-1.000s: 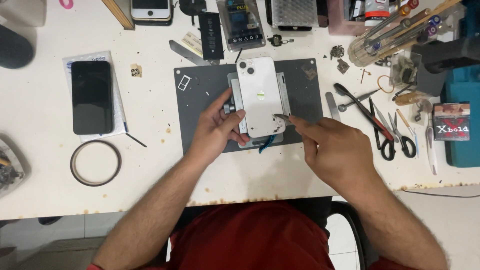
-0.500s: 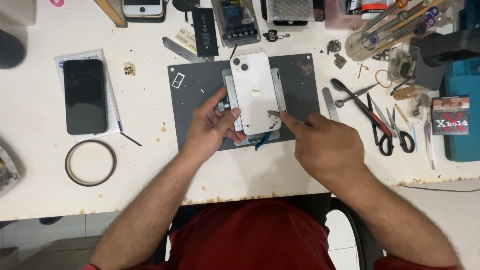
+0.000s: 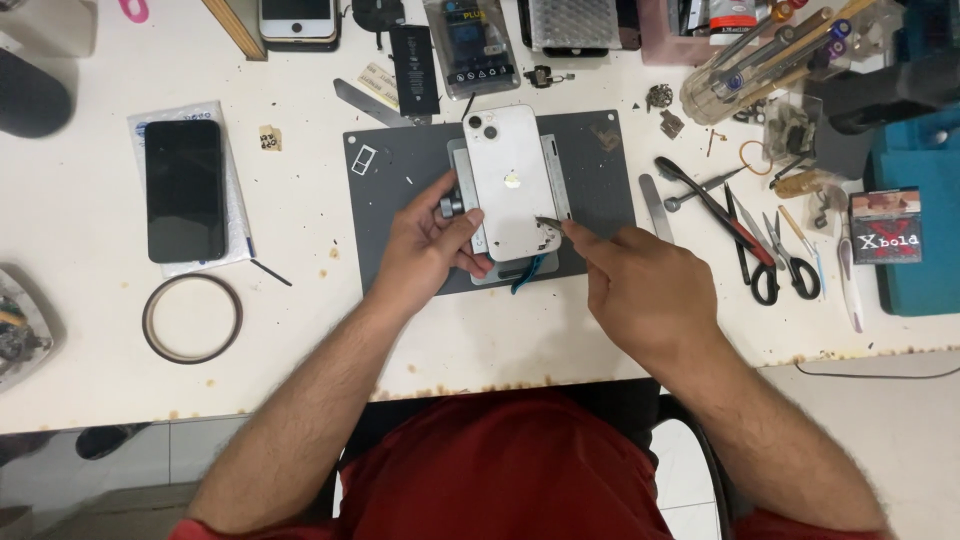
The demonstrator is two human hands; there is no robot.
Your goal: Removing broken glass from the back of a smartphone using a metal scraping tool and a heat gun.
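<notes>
White and glossy, a phone lies back-up in a grey metal clamp jig at the middle of a dark grey work mat, which sits at the centre of your cream tabletop.

Head view, the only one: your left hand rests on the mat at the phone's left side, fingers closed against the phone's lower left edge and the jig, thumb near the jig's round knob. Your right hand comes in from the right, fingers pinched together on a thin metal tool whose tip meets the phone's lower right edge. A blue-green pick pokes out just below the phone's bottom edge.

Toward the left edge of the tabletop a black phone lies on a white sheet, with a ring of tape nearer you. Along the far edge are a battery and a packaged part. To the right of the mat lie pliers and scissors, and a teal box sits near the right edge.

Risks, as a judgement: the tool tip could slip off the smooth edge and scratch the back or jab your left fingers, which are close by. Pushing too deep could damage parts inside. Too much levering could crack the back panel.
</notes>
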